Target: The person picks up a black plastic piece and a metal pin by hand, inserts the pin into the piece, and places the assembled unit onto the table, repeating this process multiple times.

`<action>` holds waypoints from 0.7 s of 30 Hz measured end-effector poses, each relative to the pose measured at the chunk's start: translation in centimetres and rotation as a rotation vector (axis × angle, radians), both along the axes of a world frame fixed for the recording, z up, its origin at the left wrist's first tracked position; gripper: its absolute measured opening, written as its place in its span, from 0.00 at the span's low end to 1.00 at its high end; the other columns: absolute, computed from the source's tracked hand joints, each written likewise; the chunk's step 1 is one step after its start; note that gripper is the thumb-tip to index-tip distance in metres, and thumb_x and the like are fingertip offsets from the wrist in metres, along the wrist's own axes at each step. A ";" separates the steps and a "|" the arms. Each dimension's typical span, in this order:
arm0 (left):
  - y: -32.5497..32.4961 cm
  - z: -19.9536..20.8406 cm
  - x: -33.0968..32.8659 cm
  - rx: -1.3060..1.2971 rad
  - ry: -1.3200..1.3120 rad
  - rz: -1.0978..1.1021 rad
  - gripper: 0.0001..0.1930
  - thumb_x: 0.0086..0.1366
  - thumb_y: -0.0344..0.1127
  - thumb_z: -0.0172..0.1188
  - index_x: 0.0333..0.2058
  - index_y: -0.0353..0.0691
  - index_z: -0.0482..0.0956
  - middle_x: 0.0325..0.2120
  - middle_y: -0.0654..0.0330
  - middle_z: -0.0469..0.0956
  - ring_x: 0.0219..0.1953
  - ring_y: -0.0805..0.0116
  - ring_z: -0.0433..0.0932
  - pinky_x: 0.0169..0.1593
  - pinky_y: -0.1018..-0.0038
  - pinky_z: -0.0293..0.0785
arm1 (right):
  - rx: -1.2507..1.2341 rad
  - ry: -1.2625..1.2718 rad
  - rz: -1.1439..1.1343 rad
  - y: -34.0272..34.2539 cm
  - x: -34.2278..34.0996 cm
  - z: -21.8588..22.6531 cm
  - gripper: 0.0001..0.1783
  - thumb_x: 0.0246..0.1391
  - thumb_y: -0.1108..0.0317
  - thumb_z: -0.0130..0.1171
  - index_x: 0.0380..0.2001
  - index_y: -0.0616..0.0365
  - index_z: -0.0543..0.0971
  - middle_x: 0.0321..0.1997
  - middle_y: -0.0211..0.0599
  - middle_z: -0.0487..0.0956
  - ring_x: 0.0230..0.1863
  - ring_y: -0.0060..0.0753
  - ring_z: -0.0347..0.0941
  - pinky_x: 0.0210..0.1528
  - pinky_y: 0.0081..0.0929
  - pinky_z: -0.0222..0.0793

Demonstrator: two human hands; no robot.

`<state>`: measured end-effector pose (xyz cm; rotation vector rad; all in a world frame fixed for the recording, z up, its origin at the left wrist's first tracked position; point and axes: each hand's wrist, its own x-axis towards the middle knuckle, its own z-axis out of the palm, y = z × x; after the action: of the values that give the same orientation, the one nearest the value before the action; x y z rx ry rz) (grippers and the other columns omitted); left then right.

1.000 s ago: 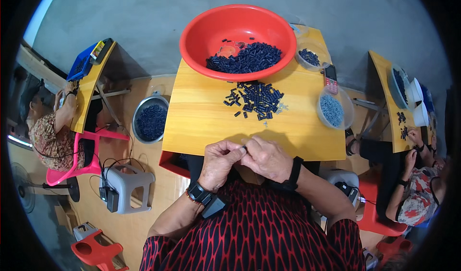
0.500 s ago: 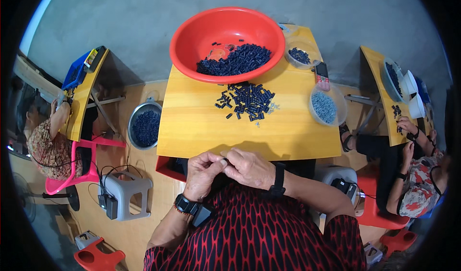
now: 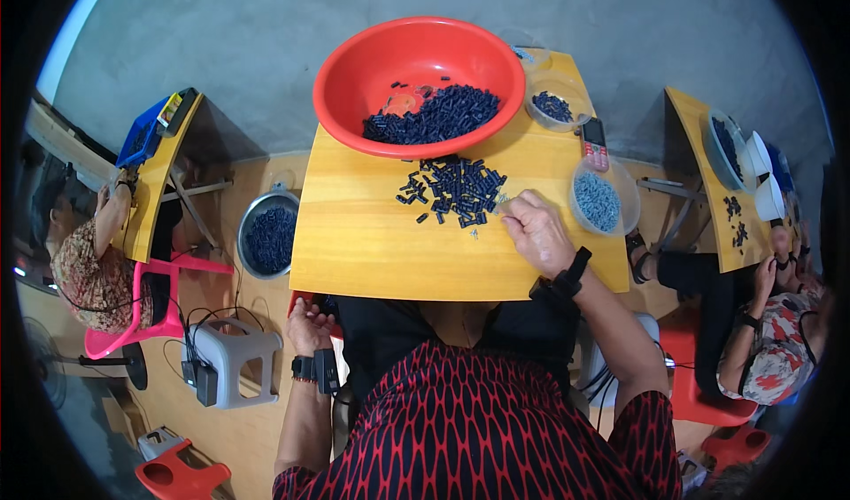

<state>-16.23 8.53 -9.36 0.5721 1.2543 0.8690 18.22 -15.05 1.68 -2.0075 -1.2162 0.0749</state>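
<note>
In the head view, we see our right hand (image 3: pixel 538 230) out over the yellow worktop (image 3: pixel 381 261), and our left hand (image 3: pixel 310 329) down low, by the near left corner. The right hand has its fingers curled in, with the tips next to some tiny pale bits (image 3: pixel 503 201). We cannot tell if it pinches one of them. The left hand has its fingers loosely bent, right by a red box (image 3: pixel 336 330) that sits under the edge. We cannot tell if anything is in it.

The pale bits lie at the right side of a heap of short dark pieces (image 3: pixel 460 190). From our right hand, they are just off its fingertips, a little left and away from us. That makes the right hand much nearer to them; the left hand is well apart. The bits are too small for us to tell which way their long sides point. The dark pieces lie every which way.

Past the heap stands a big red tub (image 3: pixel 341 79) with more dark pieces in it. To the right of our right hand is a clear bowl (image 3: pixel 629 201) of gray-blue bits, and a phone (image 3: pixel 594 146) lies just beyond it.
</note>
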 end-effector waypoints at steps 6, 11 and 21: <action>3.2 -6.2 -0.9 -0.074 -0.109 -0.206 0.09 0.71 0.39 0.50 0.32 0.44 0.72 0.20 0.67 0.70 0.13 0.74 0.63 0.18 0.76 0.62 | -0.040 -0.015 0.060 0.7 0.0 0.0 0.07 0.50 0.78 0.59 0.34 0.63 0.80 0.32 0.48 0.74 0.37 0.53 0.73 0.39 0.43 0.69; 2.2 -4.1 -0.6 0.108 0.134 0.050 0.06 0.67 0.35 0.56 0.30 0.45 0.74 0.20 0.66 0.72 0.15 0.77 0.68 0.20 0.76 0.67 | 0.002 -0.089 0.088 0.4 0.4 -0.8 0.01 0.49 0.80 0.59 0.28 0.66 0.78 0.29 0.47 0.73 0.33 0.50 0.73 0.36 0.37 0.69; -2.0 8.3 5.2 1.006 0.242 -0.096 0.06 0.67 0.26 0.56 0.42 0.36 0.74 0.36 0.63 0.75 0.38 0.78 0.72 0.43 0.79 0.72 | 0.047 0.075 0.105 -0.1 0.6 -0.9 0.05 0.47 0.79 0.60 0.30 0.65 0.77 0.33 0.47 0.74 0.36 0.53 0.72 0.39 0.41 0.69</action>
<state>-11.02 6.53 -1.09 1.5551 0.9181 1.3630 18.82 -15.12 0.80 -1.8830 -1.2635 0.1699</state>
